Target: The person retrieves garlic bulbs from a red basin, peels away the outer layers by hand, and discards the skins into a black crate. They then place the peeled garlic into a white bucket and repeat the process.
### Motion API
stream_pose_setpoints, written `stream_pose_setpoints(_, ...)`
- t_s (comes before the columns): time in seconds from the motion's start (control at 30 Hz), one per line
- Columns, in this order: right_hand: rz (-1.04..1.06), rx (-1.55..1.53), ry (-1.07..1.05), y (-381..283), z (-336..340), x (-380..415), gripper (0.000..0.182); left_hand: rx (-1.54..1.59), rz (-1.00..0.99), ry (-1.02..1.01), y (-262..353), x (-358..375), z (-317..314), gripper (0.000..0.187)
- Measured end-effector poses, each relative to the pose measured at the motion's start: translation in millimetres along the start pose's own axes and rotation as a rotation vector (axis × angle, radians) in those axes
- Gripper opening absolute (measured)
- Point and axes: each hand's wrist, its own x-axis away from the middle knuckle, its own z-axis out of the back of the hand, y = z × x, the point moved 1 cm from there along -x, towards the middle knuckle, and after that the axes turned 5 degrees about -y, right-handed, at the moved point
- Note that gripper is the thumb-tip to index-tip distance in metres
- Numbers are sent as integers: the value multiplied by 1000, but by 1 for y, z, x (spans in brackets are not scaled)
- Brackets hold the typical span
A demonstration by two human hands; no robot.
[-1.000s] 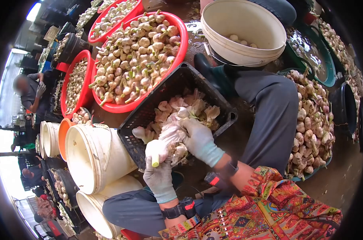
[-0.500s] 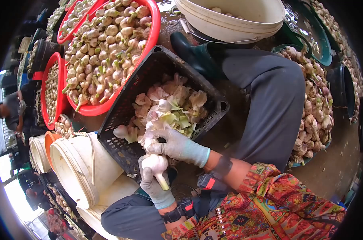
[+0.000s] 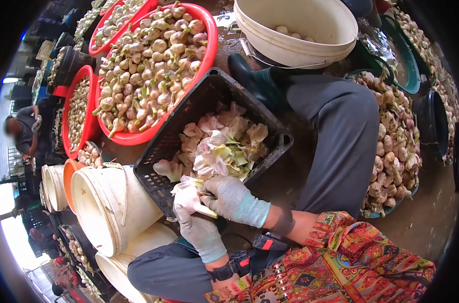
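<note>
My left hand, in a grey-white glove, holds a garlic bulb with its stem pointing down and right. Pale skin flares loose from the bulb's upper end. My gloved right hand is closed against the bulb's right side, fingers bent and pinching near the stem; its fingertips are partly hidden. Just beyond both hands is a black plastic crate with a heap of papery garlic skins, white, pink and pale green.
Red tubs full of garlic stand beyond the crate. White buckets are at left, and a large white bucket holds a few bulbs. A garlic pile lies beyond my leg. Another person is at far left.
The bulb has turned in my left hand, and loose skin now shows at its upper end. My right hand has moved from above the bulb down to its stem side. The view has shifted slightly.
</note>
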Motion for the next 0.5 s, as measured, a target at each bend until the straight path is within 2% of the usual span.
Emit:
stream_pose_setpoints(0.13,-100,-107,42,15,0,-12,18,-29,59,45,-5,-1,-14,53)
stream_pose_setpoints(0.2,-299,-416,-42,28,1,-20,17,96,97,94,-6,-4,-8,55)
stream_pose_setpoints(0.23,-405,-774,-22,18,13,-17,17,155,85,122,-9,-5,-3,55)
stream_pose_setpoints(0.33,-366,-1021,95,34,9,-20,22,182,130,137,-12,-6,2,54)
stream_pose_setpoints(0.37,-367,-1013,94,35,14,-18,22,82,197,135,-10,-4,7,52)
stream_pose_setpoints(0.4,-333,-1004,13,31,21,-17,23,92,193,137,-6,-5,10,52)
stream_pose_setpoints(0.47,-304,-981,-76,21,30,-16,24,-191,261,24,2,-5,11,49)
stream_pose_setpoints(0.5,-181,-842,-108,13,34,-15,23,-315,269,-9,11,-5,1,46)
